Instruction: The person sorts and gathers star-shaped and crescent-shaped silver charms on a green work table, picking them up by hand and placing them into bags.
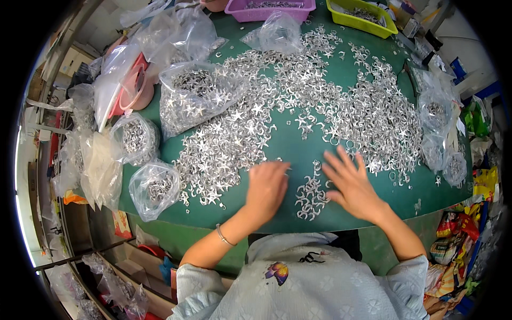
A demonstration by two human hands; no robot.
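Cluster of small silver-coloured metal pieces (311,198), many crescent-shaped: loose on the table at lower centre of the frame, between the two hands and near the table edge. It is set apart from the larger heaps, probably so that single pieces can be seen and reached.

Right hand (352,186): palm down, fingers spread, thumb beside the cluster; the flat posture would suit sliding pieces over a smooth top. Left hand (268,188): fingers bent and drawn together, at the lower right edge of the left heap (216,154); whether anything is pinched cannot be told. Bracelet (225,236) on the left wrist.

Left heap: stars and crescents mixed. Right heap (376,122): similar silver pieces, spread at right of centre. Both flank the hands, likely for easy reach.

Clear bag (197,101), upper left of centre: star pieces inside, mouth toward the left heap. Two smaller bags (154,191) below it, also filled. Purple tray (237,13) and yellow-green tray (388,28), top edge: metal pieces within, placed at the far side, perhaps to leave working space.

Surface: green tabletop (292,141), smooth, curved by the lens. Room: storage compartments (133,261) at lower left; colourful packets (453,234) at lower right.
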